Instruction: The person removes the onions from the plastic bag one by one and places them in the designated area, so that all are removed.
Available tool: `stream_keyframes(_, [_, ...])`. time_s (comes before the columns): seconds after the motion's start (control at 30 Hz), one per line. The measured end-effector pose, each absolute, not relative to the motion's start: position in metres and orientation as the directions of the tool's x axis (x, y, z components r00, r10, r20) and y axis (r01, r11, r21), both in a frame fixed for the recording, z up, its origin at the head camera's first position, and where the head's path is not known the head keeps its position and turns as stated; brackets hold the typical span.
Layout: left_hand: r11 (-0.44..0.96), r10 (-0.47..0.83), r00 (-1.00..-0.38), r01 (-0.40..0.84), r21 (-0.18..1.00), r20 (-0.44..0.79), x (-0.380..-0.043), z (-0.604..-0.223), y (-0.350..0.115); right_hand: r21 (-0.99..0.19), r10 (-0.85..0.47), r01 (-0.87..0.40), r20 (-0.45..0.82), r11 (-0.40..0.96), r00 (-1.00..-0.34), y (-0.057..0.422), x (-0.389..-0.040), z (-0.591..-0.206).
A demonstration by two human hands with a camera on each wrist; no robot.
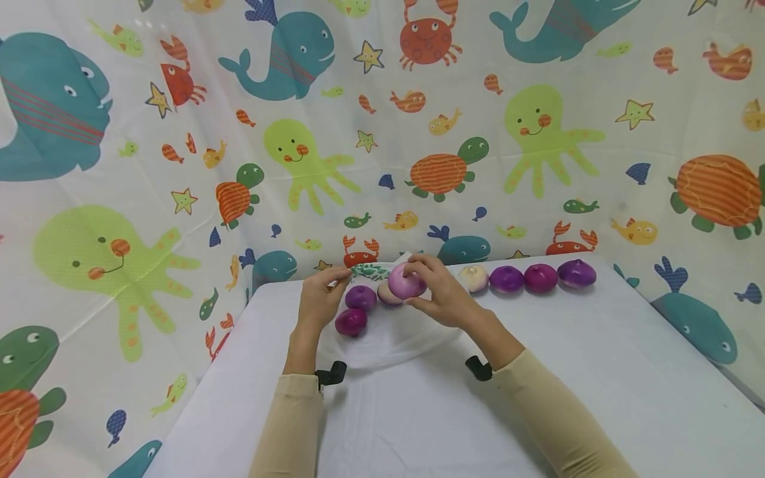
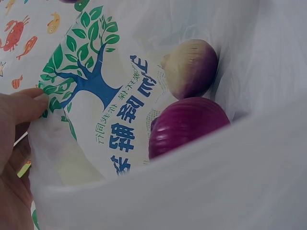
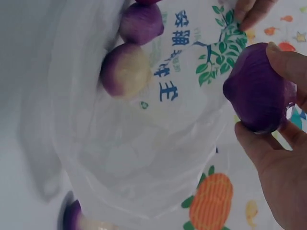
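Observation:
At the mouth of a white plastic bag (image 1: 388, 352), my left hand (image 1: 319, 299) pinches the printed rim between thumb and fingers. The bag lies on its side, with a blue tree and green leaves (image 2: 88, 62) printed on it. A purple onion (image 3: 256, 88) is held by the fingertips and thumb of my right hand (image 1: 445, 292), above the bag opening. Inside the bag are a purple onion (image 1: 361, 298), a magenta onion (image 1: 351, 322) and a pale, purple-sided onion (image 3: 125, 71).
Right of the bag, along the far edge of the white table (image 1: 597, 358), stands a row of onions: a pale one (image 1: 474, 278), a purple one (image 1: 506, 280), a magenta one (image 1: 540, 278) and another purple one (image 1: 576, 273). Behind hangs a curtain (image 1: 382, 106) printed with sea animals.

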State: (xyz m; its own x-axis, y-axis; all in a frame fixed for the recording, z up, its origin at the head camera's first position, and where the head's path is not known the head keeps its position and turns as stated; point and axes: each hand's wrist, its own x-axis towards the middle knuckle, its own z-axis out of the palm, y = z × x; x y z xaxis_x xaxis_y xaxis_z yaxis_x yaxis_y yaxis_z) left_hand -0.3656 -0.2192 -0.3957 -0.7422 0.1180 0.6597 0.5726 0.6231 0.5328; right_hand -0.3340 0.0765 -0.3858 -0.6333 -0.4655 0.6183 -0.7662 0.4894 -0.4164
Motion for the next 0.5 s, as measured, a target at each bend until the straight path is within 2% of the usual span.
stream_keyframes(0.27, [0.627,0.113,-0.751,0.562,0.539,0.651,-0.365,-0.396,-0.219,-0.486,-0.431,-0.691,0.547,0.535,-0.718,0.091,-0.336,-0.385])
stream_keyframes(0.5, [0.625,0.119,-0.743,0.571,0.532,0.658,-0.364,-0.395,-0.219,-0.493,-0.386,-0.631,0.513,0.599,-0.767,0.115,-0.34,-0.386])
